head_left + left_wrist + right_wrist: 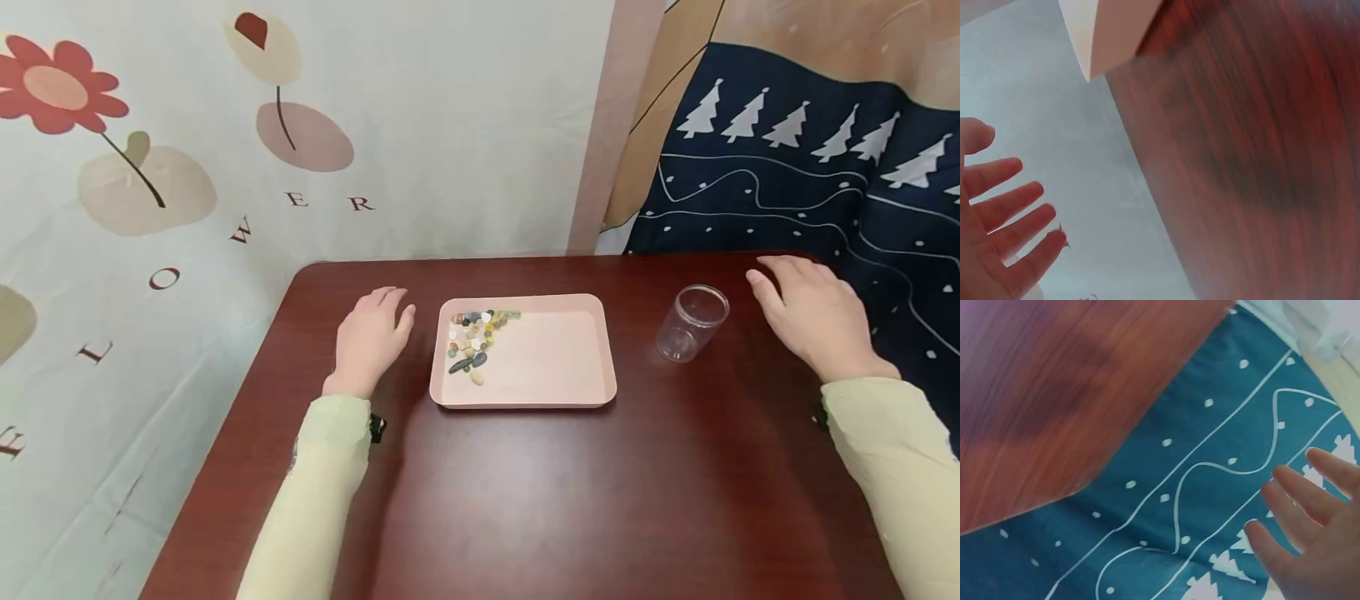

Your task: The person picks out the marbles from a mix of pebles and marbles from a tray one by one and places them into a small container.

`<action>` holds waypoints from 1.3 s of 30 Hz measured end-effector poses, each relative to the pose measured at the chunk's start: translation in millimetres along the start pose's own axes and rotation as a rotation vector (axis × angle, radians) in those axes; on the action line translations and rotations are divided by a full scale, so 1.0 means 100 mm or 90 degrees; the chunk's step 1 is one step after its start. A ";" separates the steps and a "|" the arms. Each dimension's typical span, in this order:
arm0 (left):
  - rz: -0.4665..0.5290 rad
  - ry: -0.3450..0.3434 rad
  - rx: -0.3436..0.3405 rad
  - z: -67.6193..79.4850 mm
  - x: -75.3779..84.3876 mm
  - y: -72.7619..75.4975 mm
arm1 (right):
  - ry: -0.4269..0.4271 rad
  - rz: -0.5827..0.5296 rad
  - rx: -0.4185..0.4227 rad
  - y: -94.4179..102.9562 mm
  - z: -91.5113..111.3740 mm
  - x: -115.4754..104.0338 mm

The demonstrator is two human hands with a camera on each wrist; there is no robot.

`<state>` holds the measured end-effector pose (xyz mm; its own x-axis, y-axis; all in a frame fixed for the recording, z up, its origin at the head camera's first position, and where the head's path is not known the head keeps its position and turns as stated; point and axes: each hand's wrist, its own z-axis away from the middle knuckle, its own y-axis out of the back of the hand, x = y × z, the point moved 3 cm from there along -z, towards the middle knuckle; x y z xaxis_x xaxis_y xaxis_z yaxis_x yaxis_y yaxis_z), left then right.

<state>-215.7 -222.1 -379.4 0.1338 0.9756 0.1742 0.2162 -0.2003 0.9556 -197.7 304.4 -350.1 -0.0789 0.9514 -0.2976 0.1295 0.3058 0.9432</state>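
Observation:
A shallow pink tray (547, 350) lies on the dark red-brown table, with several small pebbles and beads (480, 329) gathered in its left part. Two dark elongated stones (468, 362) and a pale one (477, 377) lie at the front of that group. Left of the tray is my left hand (370, 340), holding nothing, its fingers spread apart in the left wrist view. A clear, see-through cup (692, 323) stands upright right of the tray. Beyond the cup, near the table's right edge, my right hand (816, 317) holds nothing, fingers loosely extended.
The wooden table (510, 500) has its far edge against a pale curtain (450, 125) printed with flowers and letters. At the right hangs dark blue cloth (757, 183) with white trees. Wrist devices show at both cuffs, such as the black one (377, 428) at the left.

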 end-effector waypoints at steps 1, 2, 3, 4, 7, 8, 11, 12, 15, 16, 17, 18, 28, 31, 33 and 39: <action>0.015 0.006 0.006 0.02 0.01 0.00 | -0.001 -0.010 0.015 0.01 0.00 -0.04; 0.034 0.015 0.006 0.04 0.03 -0.02 | -0.001 -0.020 0.033 0.03 0.01 -0.08; 0.056 0.025 0.002 0.06 0.05 -0.04 | -0.001 -0.029 0.047 0.04 0.01 -0.12; 0.077 0.038 -0.003 0.09 0.06 -0.07 | -0.002 -0.038 0.061 0.04 0.02 -0.16; 0.147 0.079 -0.026 0.16 0.12 -0.20 | -0.004 -0.068 0.102 0.04 0.05 -0.29; 0.172 0.092 -0.033 0.19 0.15 -0.25 | -0.005 -0.077 0.115 0.03 0.06 -0.33; 0.257 0.143 -0.049 0.27 0.22 -0.42 | -0.002 -0.107 0.145 0.00 0.10 -0.45; 0.293 0.157 -0.055 0.29 0.24 -0.48 | -0.002 -0.117 0.150 -0.02 0.12 -0.49; 0.403 0.200 -0.066 0.37 0.29 -0.63 | 0.004 -0.146 0.162 -0.09 0.17 -0.60; 0.438 0.213 -0.071 0.39 0.30 -0.68 | 0.006 -0.156 0.165 -0.11 0.18 -0.64; 0.472 0.223 -0.071 0.41 0.30 -0.72 | 0.007 -0.164 0.167 -0.14 0.20 -0.67; 0.499 0.234 -0.070 0.42 0.31 -0.76 | 0.009 -0.174 0.170 -0.17 0.21 -0.70; 0.744 0.301 -0.040 0.53 0.22 -0.93 | 0.029 -0.234 0.166 -0.47 0.27 -0.87; 0.797 0.306 -0.041 0.55 0.16 -0.95 | 0.029 -0.243 0.162 -0.51 0.27 -0.91; 0.828 0.307 -0.039 0.56 0.12 -0.99 | 0.026 -0.248 0.162 -0.53 0.27 -0.94; 0.942 0.290 -0.039 0.55 0.10 -1.01 | 0.040 -0.261 0.173 -0.59 0.23 -1.05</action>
<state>-182.6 -197.5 -487.4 -0.1123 -0.1370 0.9842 0.1208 -0.9850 -0.1233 -174.5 187.4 -378.3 -0.2359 0.7489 -0.6192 0.3279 0.6612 0.6748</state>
